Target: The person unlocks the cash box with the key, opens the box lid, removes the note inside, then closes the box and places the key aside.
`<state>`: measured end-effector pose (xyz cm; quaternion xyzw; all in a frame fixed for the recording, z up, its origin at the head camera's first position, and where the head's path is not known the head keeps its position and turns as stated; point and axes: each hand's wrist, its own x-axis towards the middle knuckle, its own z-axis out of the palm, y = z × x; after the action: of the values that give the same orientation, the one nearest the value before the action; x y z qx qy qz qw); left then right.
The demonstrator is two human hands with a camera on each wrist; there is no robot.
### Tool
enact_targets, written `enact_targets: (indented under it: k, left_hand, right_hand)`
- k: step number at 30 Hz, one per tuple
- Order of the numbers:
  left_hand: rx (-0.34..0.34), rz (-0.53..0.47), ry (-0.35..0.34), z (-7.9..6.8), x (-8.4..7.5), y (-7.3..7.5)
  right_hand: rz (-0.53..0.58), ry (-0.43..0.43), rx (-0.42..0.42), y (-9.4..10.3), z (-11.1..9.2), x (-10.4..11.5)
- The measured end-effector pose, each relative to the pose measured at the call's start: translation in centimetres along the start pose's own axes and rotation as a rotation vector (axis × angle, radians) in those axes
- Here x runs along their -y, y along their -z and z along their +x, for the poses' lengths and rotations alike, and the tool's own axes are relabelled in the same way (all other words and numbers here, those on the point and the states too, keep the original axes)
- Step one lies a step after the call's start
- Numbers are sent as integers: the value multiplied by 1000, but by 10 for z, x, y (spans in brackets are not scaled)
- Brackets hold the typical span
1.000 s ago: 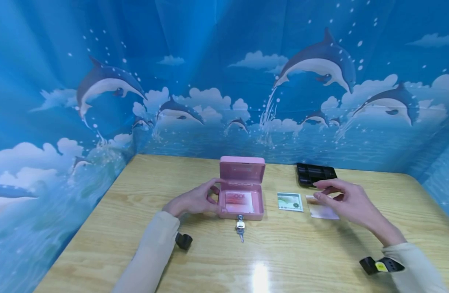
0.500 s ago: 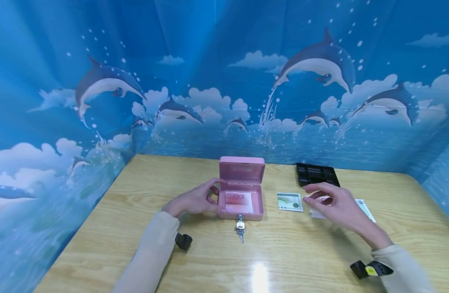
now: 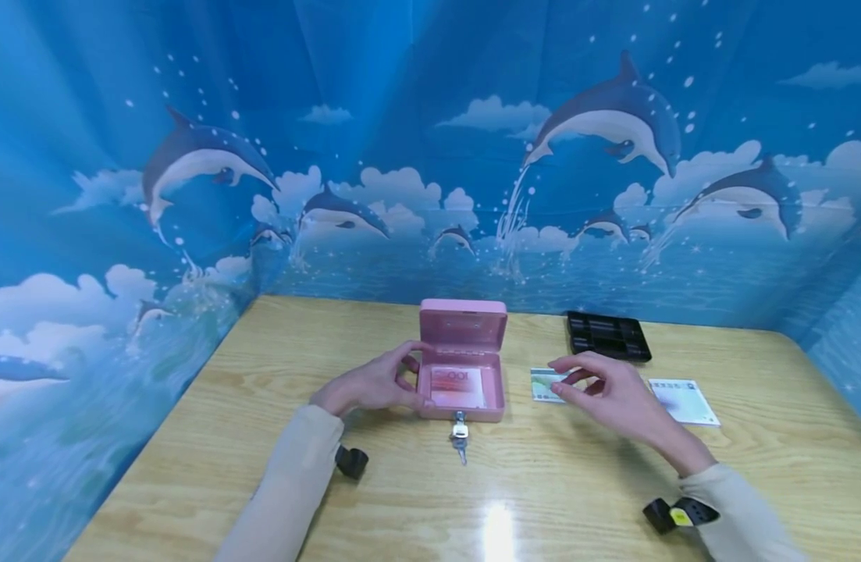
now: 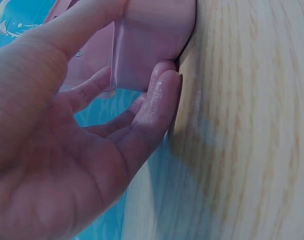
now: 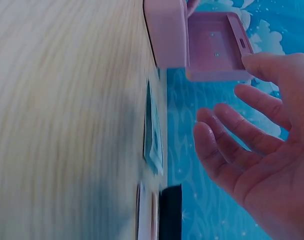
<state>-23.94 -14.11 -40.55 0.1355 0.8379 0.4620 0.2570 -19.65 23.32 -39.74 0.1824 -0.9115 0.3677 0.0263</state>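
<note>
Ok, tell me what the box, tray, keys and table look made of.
Box: probably painted metal, satin pink; thin sides, smooth even colour, though plastic isn't ruled out.
Tray: likely plastic, glossy black; highlights along its compartment edges.
Keys: metal, shiny silver; bright glints.
Table: wood or wood-look laminate, semi-gloss; visible grain and a bright reflection.

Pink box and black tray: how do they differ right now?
The pink box has its lid raised; the black tray shows no lid. The tray is partitioned inside; the box looks undivided. The left hand holds the box's side; no hand touches the tray. Both rest on the wooden table.
</note>
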Motion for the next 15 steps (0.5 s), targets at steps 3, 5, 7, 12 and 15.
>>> enact_targets:
  k: [3, 5, 7, 12, 15]
  left_hand:
    - [-1, -3, 4, 0, 0, 0]
    - [-3, -1, 5, 0, 0, 1]
    - [-2, -1, 1, 0, -1, 0]
    - [1, -3, 1, -1, -2, 0]
    - [-1, -3, 7, -1, -2, 0]
  right_hand:
    - [17, 27, 16, -5, 4, 3]
    - [26, 43, 25, -8, 6, 6]
    - [27, 58, 33, -12, 9, 9]
    - [19, 107, 45, -23, 16, 16]
    - [21, 132, 48, -29, 21, 20]
